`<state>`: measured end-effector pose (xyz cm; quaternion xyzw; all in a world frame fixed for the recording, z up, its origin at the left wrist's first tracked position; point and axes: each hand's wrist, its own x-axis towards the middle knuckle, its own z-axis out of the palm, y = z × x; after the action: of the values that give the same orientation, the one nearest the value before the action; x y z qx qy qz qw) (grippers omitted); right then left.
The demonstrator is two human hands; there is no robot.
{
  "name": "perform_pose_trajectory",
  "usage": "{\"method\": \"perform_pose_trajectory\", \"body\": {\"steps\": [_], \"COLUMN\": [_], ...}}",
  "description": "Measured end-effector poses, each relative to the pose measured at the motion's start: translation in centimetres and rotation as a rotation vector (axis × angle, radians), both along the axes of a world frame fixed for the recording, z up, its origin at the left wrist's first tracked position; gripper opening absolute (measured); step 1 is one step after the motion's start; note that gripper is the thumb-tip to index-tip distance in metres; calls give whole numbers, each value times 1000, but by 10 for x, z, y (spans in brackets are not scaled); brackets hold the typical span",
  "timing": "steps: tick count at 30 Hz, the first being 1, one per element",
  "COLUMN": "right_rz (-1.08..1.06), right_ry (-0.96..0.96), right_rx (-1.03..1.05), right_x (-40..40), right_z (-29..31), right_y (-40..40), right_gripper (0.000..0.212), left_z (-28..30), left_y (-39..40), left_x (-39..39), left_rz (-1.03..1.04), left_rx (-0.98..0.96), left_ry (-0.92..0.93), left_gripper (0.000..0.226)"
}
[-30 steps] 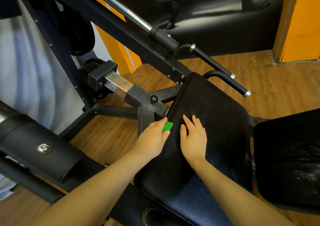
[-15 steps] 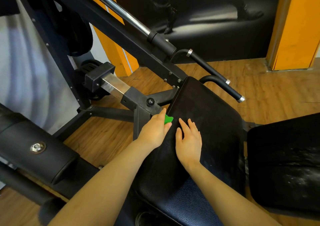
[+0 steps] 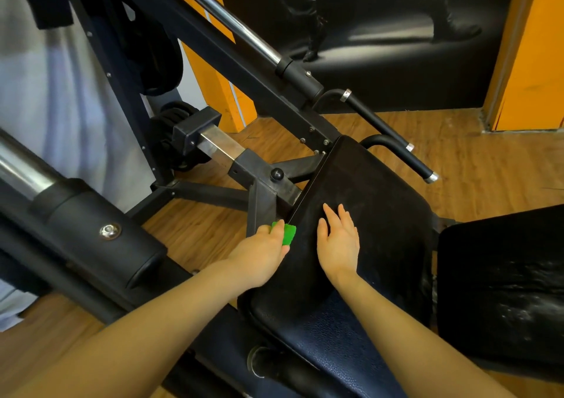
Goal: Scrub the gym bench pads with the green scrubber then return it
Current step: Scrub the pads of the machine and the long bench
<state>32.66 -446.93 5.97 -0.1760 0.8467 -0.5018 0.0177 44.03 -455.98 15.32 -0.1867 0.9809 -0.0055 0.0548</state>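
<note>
- On a wooden gym floor (image 3: 457, 165), beside a black steel machine frame (image 3: 262, 180), a person leans over a black bench pad (image 3: 375, 202) with both bare arms stretched forward.
- The left hand (image 3: 262, 254) grips a green scrubber (image 3: 287, 233), fingers curled over it, and holds it against the pad's left edge, close to the frame's upright post.
- Only a small part of the scrubber shows past the fingers; its long axis cannot be told, though the visible end points away from the person, up along the pad's edge.
- The right hand (image 3: 340, 238) lies flat on the pad just beside the left, palm down, fingers straight and slightly spread, holding nothing.
- The pad runs lengthwise away from the person, its far end tucked under two black handles (image 3: 396, 141) with silver caps.
- A second black pad (image 3: 503, 287), scuffed with pale marks, sits just to the right, apart from both hands.
- A chrome bar (image 3: 225, 19) slants across the top left above the frame, and a padded black roller (image 3: 100, 238) lies at left.
- No containers appear here.
</note>
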Motion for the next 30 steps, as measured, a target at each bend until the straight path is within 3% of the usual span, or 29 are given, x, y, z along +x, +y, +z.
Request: {"method": "perform_pose_trajectory", "body": {"steps": [11, 25, 30], "right_rz": [17, 2, -14], "right_ry": [-18, -17, -9], "right_rx": [-36, -27, -21], "right_x": [56, 63, 64], "right_z": [-19, -19, -20], "right_y": [27, 29, 29], "right_gripper": [43, 44, 43], "left_z": [-7, -3, 6], "left_y": [5, 18, 23], "left_x": [-7, 36, 45], "left_rz": [16, 45, 19], "left_rx": [152, -249, -275], "left_ry": [200, -216, -296], "left_gripper": [54, 70, 70]}}
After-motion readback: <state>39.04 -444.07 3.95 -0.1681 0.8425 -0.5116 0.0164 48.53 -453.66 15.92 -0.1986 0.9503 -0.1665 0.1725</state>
